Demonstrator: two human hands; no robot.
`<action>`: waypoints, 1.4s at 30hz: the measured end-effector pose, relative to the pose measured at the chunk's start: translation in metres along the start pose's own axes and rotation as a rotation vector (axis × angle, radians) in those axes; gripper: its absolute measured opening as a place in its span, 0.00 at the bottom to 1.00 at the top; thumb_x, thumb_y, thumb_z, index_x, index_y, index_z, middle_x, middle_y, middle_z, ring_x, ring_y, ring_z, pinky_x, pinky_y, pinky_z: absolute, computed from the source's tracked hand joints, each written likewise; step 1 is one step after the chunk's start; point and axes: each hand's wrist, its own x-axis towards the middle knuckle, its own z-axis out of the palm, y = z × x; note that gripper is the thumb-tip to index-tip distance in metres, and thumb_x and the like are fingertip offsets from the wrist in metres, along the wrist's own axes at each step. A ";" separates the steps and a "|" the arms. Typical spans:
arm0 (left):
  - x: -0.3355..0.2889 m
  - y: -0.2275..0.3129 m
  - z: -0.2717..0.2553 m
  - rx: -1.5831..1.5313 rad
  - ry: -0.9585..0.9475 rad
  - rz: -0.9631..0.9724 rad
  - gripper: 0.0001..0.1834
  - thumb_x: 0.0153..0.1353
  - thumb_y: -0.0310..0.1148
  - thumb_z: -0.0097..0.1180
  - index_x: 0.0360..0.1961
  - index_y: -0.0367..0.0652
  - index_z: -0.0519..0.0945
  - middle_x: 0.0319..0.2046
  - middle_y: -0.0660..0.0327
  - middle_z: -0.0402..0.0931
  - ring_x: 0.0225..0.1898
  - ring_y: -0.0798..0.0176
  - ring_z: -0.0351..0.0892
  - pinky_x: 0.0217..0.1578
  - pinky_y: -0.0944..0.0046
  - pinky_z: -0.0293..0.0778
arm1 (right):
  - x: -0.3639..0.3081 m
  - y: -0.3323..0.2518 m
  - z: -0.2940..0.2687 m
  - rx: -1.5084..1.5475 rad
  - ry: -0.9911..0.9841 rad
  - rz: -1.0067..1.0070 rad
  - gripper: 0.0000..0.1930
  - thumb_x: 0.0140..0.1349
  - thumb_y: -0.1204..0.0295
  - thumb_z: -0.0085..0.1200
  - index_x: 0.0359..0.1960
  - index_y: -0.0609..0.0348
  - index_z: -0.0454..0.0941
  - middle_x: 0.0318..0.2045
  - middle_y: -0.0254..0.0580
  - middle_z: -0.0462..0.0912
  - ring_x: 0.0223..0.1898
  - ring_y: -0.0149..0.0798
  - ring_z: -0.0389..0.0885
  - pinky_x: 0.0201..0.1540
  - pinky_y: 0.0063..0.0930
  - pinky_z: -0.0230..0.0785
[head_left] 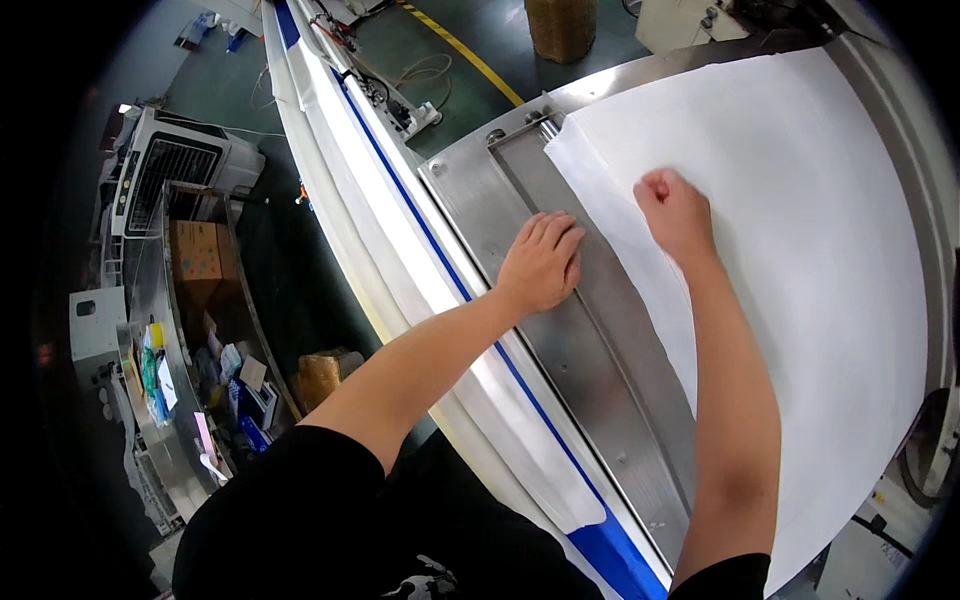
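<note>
A large white sheet (pixel 800 230) lies spread over a stainless steel machine table (pixel 480 190). My right hand (pixel 675 212) is closed into a fist and presses down on the sheet near its left edge. My left hand (pixel 540 262) lies flat with fingers together on the bare metal strip (pixel 590 350) just left of the sheet's edge, holding nothing. The two hands are a short way apart, either side of the sheet's edge.
A white rail with a blue stripe (pixel 420 220) runs along the table's left side. On the floor to the left stand a white machine (pixel 175 170), cardboard boxes (pixel 200 255) and a cluttered shelf (pixel 170 390). A yellow floor line (pixel 470 55) runs at the top.
</note>
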 end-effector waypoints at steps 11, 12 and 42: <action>-0.001 -0.008 -0.001 0.007 -0.091 -0.076 0.21 0.52 0.30 0.53 0.49 0.41 0.72 0.51 0.53 0.68 0.57 0.51 0.65 0.60 0.50 0.58 | 0.067 -0.010 0.033 -0.106 -0.030 0.047 0.11 0.54 0.63 0.54 0.30 0.57 0.81 0.29 0.44 0.83 0.33 0.47 0.81 0.38 0.36 0.72; -0.001 -0.008 -0.002 0.007 -0.092 -0.075 0.21 0.52 0.30 0.53 0.49 0.41 0.71 0.51 0.53 0.68 0.57 0.51 0.65 0.60 0.50 0.58 | 0.067 -0.011 0.033 -0.125 -0.023 0.061 0.11 0.54 0.63 0.54 0.30 0.57 0.81 0.29 0.44 0.83 0.33 0.47 0.81 0.37 0.36 0.72; 0.112 -0.090 -0.032 0.307 -0.060 0.422 0.14 0.47 0.35 0.57 0.37 0.48 0.74 0.46 0.61 0.73 0.51 0.58 0.71 0.54 0.55 0.64 | 0.055 -0.007 0.024 -0.155 0.076 0.070 0.11 0.58 0.59 0.54 0.32 0.52 0.80 0.28 0.42 0.82 0.31 0.45 0.81 0.34 0.37 0.73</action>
